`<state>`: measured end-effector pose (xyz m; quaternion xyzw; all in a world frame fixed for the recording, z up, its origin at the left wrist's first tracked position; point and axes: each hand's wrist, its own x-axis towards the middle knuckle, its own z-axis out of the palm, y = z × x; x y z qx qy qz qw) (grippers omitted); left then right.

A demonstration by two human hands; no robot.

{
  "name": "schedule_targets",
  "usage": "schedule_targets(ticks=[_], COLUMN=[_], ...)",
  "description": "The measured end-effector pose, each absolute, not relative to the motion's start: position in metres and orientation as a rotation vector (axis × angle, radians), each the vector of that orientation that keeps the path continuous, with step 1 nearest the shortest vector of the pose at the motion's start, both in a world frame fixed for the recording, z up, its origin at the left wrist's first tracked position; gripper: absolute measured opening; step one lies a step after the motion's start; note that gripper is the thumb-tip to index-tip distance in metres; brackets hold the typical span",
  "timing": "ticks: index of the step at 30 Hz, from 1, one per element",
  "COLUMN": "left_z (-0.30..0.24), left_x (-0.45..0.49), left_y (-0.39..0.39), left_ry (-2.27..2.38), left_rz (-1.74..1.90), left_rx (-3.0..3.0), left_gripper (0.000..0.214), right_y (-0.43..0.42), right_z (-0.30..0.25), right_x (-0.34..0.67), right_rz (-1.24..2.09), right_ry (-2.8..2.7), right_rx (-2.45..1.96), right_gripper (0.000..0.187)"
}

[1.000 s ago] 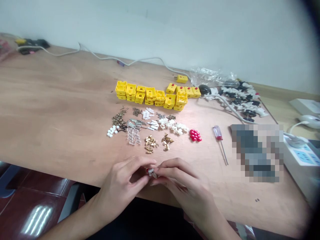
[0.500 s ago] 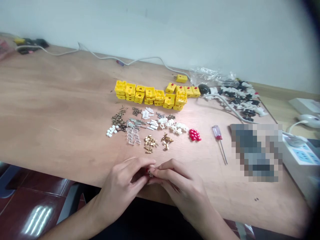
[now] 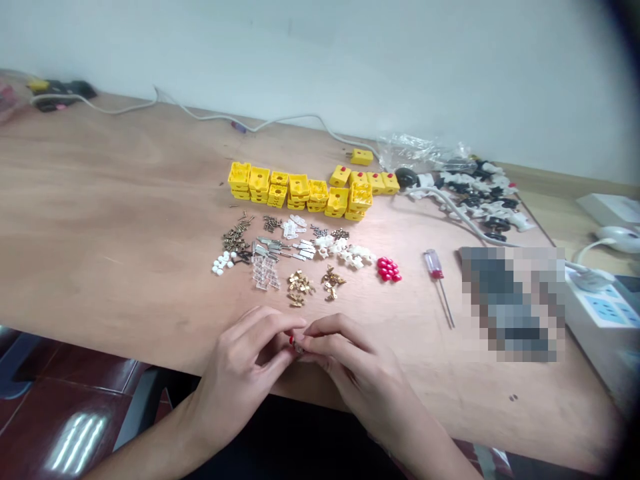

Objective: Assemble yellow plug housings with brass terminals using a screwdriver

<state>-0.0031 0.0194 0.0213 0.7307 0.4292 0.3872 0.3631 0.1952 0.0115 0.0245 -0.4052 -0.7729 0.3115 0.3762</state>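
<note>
My left hand (image 3: 245, 370) and my right hand (image 3: 360, 373) meet above the near edge of the wooden table (image 3: 125, 220). Their fingertips pinch a small part (image 3: 298, 347) with a red bit at its left end, and the fingers hide most of it. Beyond my hands lie small piles of brass clips (image 3: 300, 288), clear plastic pieces (image 3: 265, 272) and red beads (image 3: 389, 269). White cubes (image 3: 223, 263), metal strips (image 3: 280, 248) and screws (image 3: 236, 237) lie there too. Behind them stands a row of yellow plastic housings (image 3: 300, 190).
A red-handled screwdriver (image 3: 439, 287) lies right of the piles, next to a pixelated patch (image 3: 513, 303). Black-and-white parts (image 3: 475, 197) and a plastic bag (image 3: 417, 152) sit at the back right. A power strip (image 3: 603, 313) stands at the right edge; a white cable (image 3: 240, 120) runs along the back.
My hands are still pinching the small part, which now shows more of its red bit. The whole view has shifted slightly as my head moved.
</note>
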Motion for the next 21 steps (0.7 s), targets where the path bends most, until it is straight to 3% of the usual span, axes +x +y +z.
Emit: schedule_targets(ticks=[5,12,17,21], left_z=[0.0202,0.0214,0.0220,0.0205], left_x=[-0.0030,-0.0027,-0.0032,-0.0050], left_y=[0.0187,0.0207,0.0220,0.0224], left_ry=[1.107,1.115,1.085,1.087], left_rz=[1.010,1.025,1.037,1.029], left_rx=[1.874,1.844,1.750,1.610], left_gripper=[0.032,0.030,0.034,0.026], right_y=[0.0123,0.0119,0.0130,0.0145], right_z=[0.0259,0.0212,0.0210,0.0238], right_x=[0.1949,0.1938,0.1955,0.1984], right_rz=[0.829,0.761,0.660,0.616], right_ry=[-1.993,-1.943,-1.947,-1.944], right_rx=[-1.023,-0.976,-0.999,-1.025], right_gripper=[0.027,0.020,0.029,0.032])
